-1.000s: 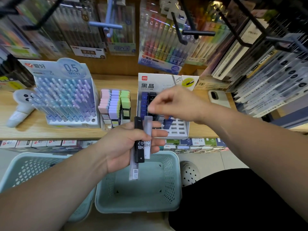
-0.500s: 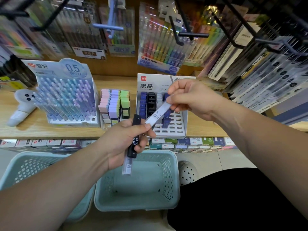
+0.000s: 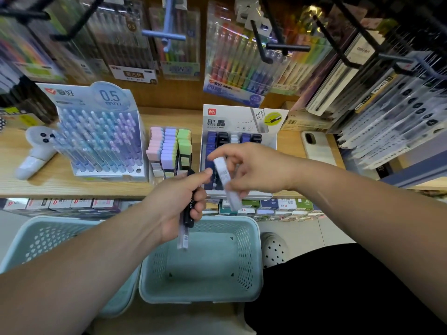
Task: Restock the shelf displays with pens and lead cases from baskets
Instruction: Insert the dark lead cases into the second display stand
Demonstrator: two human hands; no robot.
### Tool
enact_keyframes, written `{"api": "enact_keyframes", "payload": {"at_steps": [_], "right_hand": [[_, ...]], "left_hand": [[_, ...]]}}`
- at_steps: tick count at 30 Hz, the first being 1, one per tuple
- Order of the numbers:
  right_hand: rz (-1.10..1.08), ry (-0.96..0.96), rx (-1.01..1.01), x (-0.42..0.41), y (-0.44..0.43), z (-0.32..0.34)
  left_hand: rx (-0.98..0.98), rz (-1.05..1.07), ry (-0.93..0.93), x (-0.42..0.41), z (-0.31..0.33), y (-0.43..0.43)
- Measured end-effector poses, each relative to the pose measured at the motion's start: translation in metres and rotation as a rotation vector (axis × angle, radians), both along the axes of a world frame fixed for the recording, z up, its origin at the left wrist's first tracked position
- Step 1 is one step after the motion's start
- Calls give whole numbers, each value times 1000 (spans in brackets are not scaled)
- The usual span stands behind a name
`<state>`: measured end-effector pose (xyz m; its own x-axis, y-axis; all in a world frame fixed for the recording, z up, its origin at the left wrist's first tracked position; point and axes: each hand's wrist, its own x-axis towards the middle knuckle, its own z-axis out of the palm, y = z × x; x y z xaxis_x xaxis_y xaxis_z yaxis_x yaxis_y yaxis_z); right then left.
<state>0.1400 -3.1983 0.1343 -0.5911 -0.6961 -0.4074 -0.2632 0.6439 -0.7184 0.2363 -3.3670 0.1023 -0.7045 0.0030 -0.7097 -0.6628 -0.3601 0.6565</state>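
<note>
Nearest the camera, the left hand (image 3: pixel 176 201) has its fingers (image 3: pixel 200 198) curled round two slim cases held together: a black lead case (image 3: pixel 189 213) and a clear lead case (image 3: pixel 183 236) that hangs out below the grip. Just beyond and to the right of them, the right hand (image 3: pixel 256 170) pinches a pale lead case (image 3: pixel 228 189) between thumb and fingertips (image 3: pixel 221 152), its other fingers loosely bent. The pale case is tilted, and it is too blurred for its label to be read.

The likely risks:
- The clear case sticks far out of the left fingers and looks loosely held, so it could slide out and drop.
- The pale case is held only by a light pinch near its top. A knock against the left thumb, which is almost touching it, could twist it free.
- With the label unread, the pale case could go into the wrong column.

Containers:
- Directly below the left fingers stands a teal basket (image 3: pixel 205 267) on the floor. Its bottom shows nothing in it.
- Left of that is a second teal basket (image 3: pixel 41 238), largely hidden by the forearm.
- Just beyond the right fingers, on the wooden shelf (image 3: pixel 72 187), is the lead case display (image 3: pixel 232 119). It holds columns of blue, black and white cases and is partly covered by the hands.
- Beyond the left fingers and to their left is a pen display (image 3: pixel 101 141), packed with upright pastel pens.
</note>
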Motion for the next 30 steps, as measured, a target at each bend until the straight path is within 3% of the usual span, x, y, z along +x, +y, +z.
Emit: {"api": "enact_keyframes", "payload": {"at_steps": [3,9,16,30], "right_hand": [[-196,161,-13,-12,10,-11],[-290,388,4,-20,11,-28],[-253,490,16,-21,9,-36],[14,741,66,-24,16,-45]], "left_hand": [[93,41,-65,0,-2,-8],[223,51,-54,1,-2,-13],[41,21,-98,6,-4,-16],[45,6,-72,7,-10,-14]]}}
